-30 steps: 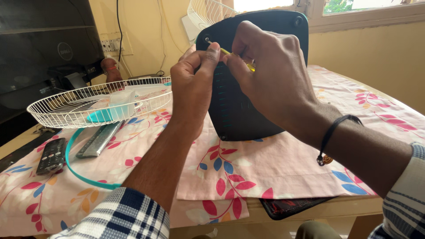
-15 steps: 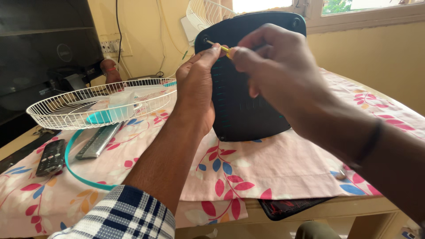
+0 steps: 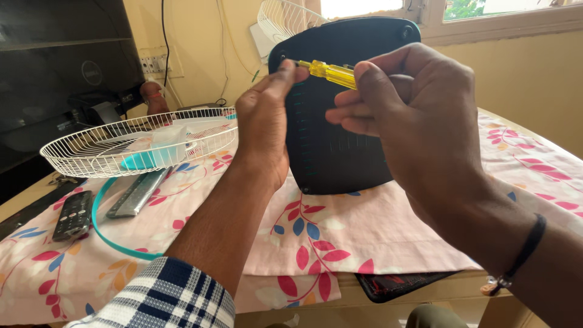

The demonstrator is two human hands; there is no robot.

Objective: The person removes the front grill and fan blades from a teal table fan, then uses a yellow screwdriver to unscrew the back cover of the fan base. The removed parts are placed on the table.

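Right hand (image 3: 419, 115) pinches a yellow-handled screwdriver (image 3: 325, 71), tip at the upper left corner of the upright black fan base (image 3: 340, 152). Left hand (image 3: 264, 127) grips that base's left edge, thumb beside the tip.

The right hand (image 3: 419, 121) now sits lower and further right than a second ago, its grip shifted back so the yellow screwdriver (image 3: 331, 73) handle, earlier mostly hidden under the fingers, shows plainly.

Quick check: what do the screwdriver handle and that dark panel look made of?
Screwdriver handle: translucent yellow plastic, glossy, light shows through. Dark panel: probably moulded matte plastic, with rounded corners and slotted vents; painted metal can't be excluded.
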